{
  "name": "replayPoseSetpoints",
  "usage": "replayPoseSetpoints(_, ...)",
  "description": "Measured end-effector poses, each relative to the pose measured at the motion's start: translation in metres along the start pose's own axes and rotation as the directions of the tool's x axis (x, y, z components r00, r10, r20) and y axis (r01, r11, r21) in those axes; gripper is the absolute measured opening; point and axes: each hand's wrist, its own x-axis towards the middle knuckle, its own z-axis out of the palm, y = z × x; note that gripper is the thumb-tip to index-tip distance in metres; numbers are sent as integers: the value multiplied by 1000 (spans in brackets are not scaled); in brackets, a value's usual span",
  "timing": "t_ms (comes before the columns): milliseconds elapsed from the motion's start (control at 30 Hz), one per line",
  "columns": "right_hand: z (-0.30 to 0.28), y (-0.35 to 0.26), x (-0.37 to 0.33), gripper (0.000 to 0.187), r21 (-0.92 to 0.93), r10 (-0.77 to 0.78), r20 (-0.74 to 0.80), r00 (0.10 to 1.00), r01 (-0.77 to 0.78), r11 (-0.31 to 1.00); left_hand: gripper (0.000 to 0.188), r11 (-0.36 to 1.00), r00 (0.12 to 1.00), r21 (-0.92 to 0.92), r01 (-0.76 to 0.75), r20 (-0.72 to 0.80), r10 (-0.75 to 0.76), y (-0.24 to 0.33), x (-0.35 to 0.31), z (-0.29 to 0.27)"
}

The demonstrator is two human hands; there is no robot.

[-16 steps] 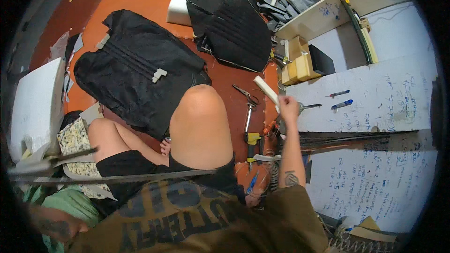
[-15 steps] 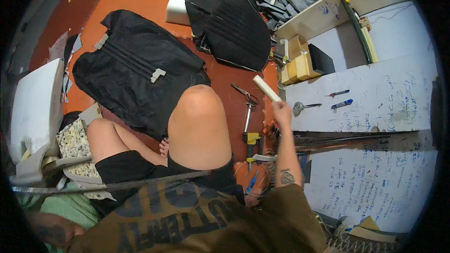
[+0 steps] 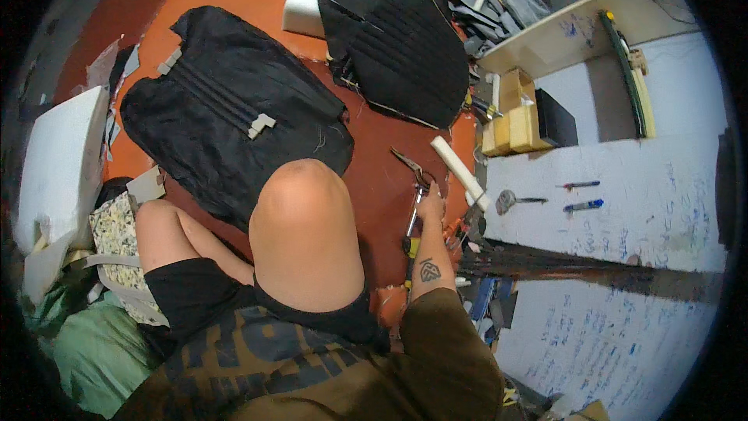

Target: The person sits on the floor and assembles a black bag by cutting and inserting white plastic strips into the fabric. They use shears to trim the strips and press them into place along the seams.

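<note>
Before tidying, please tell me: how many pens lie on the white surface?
2, at picture right: a thin pen and, just below it, a blue pen. Others may be hidden.

scissors point(image 3: 411, 165) partly behind right hand point(image 3: 431, 204), left hand unseen, writing point(image 3: 580, 331) blurred

I find a passable lane over the red mat point(image 3: 382, 214), between the raised knee point(image 3: 304, 199) and the right hand point(image 3: 430, 203). Scissors point(image 3: 407, 161) lie just ahead of that hand. The slanting white bar point(image 3: 458, 171) obstructs a low rightward pass toward the white surface point(image 3: 530, 226). Farther forward, the black padded piece point(image 3: 397, 47) bars the route; leftward, the knee intervenes before the black fabric point(image 3: 288, 101).
</note>
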Motion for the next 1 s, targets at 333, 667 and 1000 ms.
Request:
replayPoseSetpoints(333, -21, -15, 34, 48, -251, -54, 213, 976, 108, 962, 33, 942, 685, -229, 244, 729, 0, -48, -15, 130)
replayPoseSetpoints(667, -33, 10, 50, 56, -286, -260, 322, 910, 355, 890, 31, 929, 891, -325, 177, 454, -11, -81, -65, 213)
replayPoseSetpoints(1000, -5, -16, 27, 63, -301, -124, 232, 965, 193, 934, 43, 962, 949, -224, 156, 305, -83, -108, -111, 199)
